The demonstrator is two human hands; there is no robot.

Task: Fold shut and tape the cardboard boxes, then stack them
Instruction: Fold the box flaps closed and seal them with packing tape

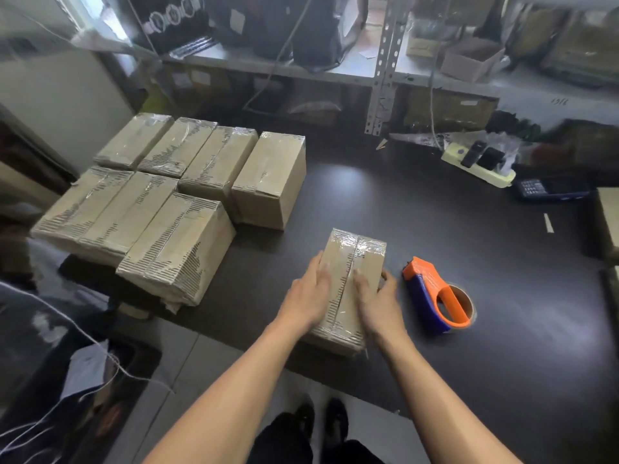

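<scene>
A small taped cardboard box (pixel 355 259) lies on the dark table (pixel 469 229) in front of me. My left hand (pixel 310 294) lies on its left half with the fingers flat along the top. My right hand (pixel 378 298) lies on the right half, fingers flat on top and the thumb down the right side. Just to the right of the box, an orange and blue tape dispenser (pixel 437 296) rests on the table with nobody holding it. At the table's left end, several taped boxes (pixel 174 195) stand packed side by side in two rows.
A metal shelf rack (pixel 382 72) with bags and boxes rises behind the table. A pale power strip (pixel 475 162) and a calculator (pixel 549 189) lie at the back right. Another box's edge (pixel 608 219) shows at the far right. My shoes (pixel 318 420) are at the table's near edge.
</scene>
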